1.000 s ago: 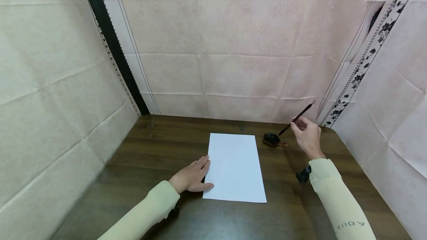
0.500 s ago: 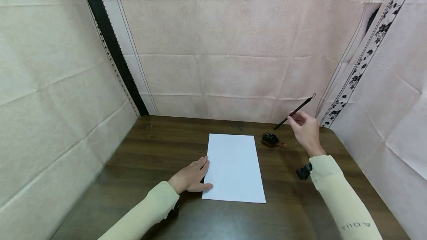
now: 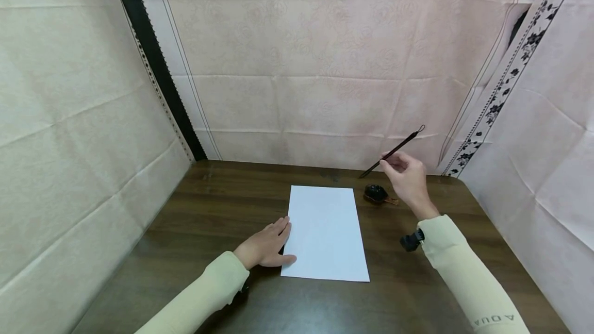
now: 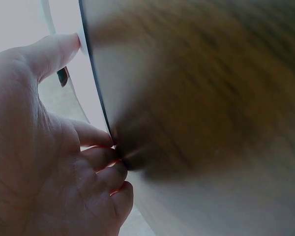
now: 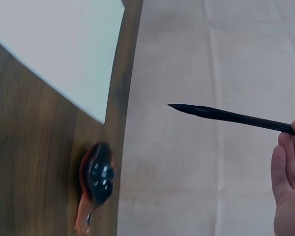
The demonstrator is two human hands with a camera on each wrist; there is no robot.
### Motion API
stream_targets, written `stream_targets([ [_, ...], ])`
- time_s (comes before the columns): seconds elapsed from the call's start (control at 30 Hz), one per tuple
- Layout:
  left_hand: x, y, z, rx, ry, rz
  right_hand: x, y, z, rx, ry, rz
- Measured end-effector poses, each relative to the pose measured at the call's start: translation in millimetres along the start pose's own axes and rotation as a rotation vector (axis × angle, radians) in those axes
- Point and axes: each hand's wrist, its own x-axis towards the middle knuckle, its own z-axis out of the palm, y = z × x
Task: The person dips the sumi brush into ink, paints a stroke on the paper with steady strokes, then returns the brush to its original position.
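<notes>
My right hand (image 3: 408,182) pinches a dark writing brush (image 3: 394,149) between thumb and fingers, above the back right of the table. Its pointed black tip slants down to the left, and a small hanging loop tops the other end. Just below the brush sits a small black inkstone (image 3: 376,193) with a brown, stem-like end, shiny in the right wrist view. A blank white sheet of paper (image 3: 327,236) lies at the middle. My left hand (image 3: 266,246) rests flat on its left edge, thumb and fingertips on the paper, as the left wrist view also shows.
The dark wooden table (image 3: 199,220) carries these things. Pale cloth hangs behind it (image 3: 297,92) and along both sides, the right one with a black floral border (image 3: 501,102). A dark device (image 3: 410,241) is strapped at my right wrist.
My right hand has lifted the brush from the inkstone and carried it left, toward the sheet's far right corner. The left hand and the paper have stayed in place.
</notes>
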Motion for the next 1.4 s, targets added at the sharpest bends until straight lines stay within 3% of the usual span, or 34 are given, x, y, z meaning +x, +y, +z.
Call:
stream_targets([
  [0.53,1.6,0.7,-0.3,0.002,0.001,-0.007,-5,-52,35,0.033,-0.257,-0.009],
  [0.77,3.1,0.5,0.0,0.011,0.003,-0.010,-9,-66,54,0.124,-0.344,-0.018],
  [1.07,2.9,3.4,-2.1,0.008,-0.003,-0.032,-17,-77,71,0.133,-0.394,-0.048],
  [1.4,4.5,2.5,-0.5,0.012,0.003,-0.041,-29,-72,91,0.134,-0.387,-0.039],
])
